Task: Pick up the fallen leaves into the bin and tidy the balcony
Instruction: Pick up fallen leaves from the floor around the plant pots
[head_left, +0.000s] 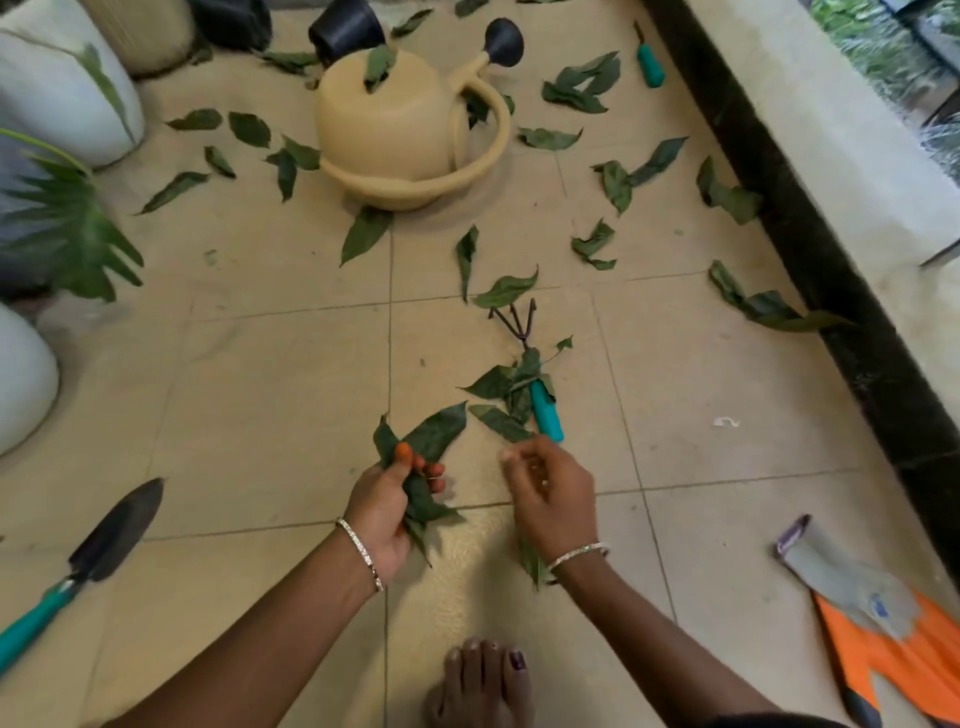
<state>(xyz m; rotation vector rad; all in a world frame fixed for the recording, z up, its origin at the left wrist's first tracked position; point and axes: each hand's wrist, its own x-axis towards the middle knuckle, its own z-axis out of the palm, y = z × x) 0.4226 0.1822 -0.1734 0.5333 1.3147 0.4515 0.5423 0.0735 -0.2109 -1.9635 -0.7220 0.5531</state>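
Crowding the far left edge are white planters (57, 88) and a fan-leaved plant (72, 234), and below them a trowel (104, 545) with a teal handle lies flat on the tiled floor (260, 389). Fallen leaves (249, 129) lie loose over most of the tiles, thickest toward the top and the right. The left hand (384, 509), a bangle at its wrist, grips a bunch of leaves (436, 434), with the thumb pressed across them and the fingers curled round from behind. Beyond it, at the top middle, a cream watering can (405, 130) stands with one leaf on its dome, and a black pot (345, 26) lies tipped behind it. A bare foot (483, 686) shows at the bottom edge. Right of centre, a hand rake (545, 410) with a teal handle lies on the floor, several leaves draped over its shaft. The right hand (550, 493) hangs just beside the end of that handle, fingers bent toward a leaf there. They are blurred, so I cannot tell whether they pinch it. Another teal-handled tool (649, 65) lies near the top. A dark border strip (831, 291) runs along the right, more leaves lie against it, and an orange and grey glove (883, 639) lies in the bottom right corner.
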